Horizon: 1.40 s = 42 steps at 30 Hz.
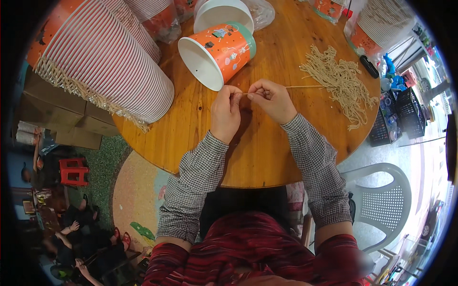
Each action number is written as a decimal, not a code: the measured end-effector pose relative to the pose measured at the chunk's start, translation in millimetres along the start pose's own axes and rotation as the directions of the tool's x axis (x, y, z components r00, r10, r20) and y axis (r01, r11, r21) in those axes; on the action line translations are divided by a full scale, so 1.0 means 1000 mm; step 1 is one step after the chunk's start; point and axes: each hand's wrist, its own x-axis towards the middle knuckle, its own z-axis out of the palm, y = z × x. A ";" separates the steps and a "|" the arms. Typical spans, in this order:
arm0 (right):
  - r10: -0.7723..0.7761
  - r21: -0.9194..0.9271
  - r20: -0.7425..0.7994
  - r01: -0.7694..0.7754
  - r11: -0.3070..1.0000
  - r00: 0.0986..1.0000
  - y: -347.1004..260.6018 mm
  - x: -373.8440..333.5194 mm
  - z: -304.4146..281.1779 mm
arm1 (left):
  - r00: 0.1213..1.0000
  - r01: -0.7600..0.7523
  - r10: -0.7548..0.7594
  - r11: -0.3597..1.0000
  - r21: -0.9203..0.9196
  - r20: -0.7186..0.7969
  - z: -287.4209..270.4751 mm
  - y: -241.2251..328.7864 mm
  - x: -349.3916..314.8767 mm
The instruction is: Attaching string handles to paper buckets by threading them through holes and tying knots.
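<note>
Over the wooden table, my left hand (226, 113) and my right hand (271, 98) are close together, each pinching a thin beige cord (305, 86). A short piece of it spans the small gap between my fingertips. From my right hand the cord runs rightward to a loose pile of beige cords (338, 81). Just beyond my hands an orange paper bucket (224, 55) with a green band lies on its side, its white mouth facing left and toward me. A small dark hole shows in its inner wall.
A tall stack of nested paper buckets (114, 62) leans across the table's left, with cords (90, 97) hanging along it. Behind lies another white bucket (224, 14). A bagged stack (381, 28) and a black object (369, 66) are at right. A grey plastic chair (381, 205) stands beside me.
</note>
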 end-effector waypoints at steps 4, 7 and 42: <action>-0.011 0.029 -0.038 0.013 1.000 0.999 -0.001 0.000 0.001 | 0.986 -0.153 0.155 0.988 0.033 -0.060 -0.005 0.006 0.004; 0.001 0.041 -0.049 0.001 0.999 0.999 -0.008 -0.002 0.000 | 0.968 -0.237 0.242 0.968 0.076 -0.059 -0.007 0.004 0.005; -0.131 0.200 -0.485 0.256 0.946 0.864 -0.015 0.035 0.049 | 0.989 -0.014 -0.026 0.965 -0.263 -0.147 0.003 -0.022 0.026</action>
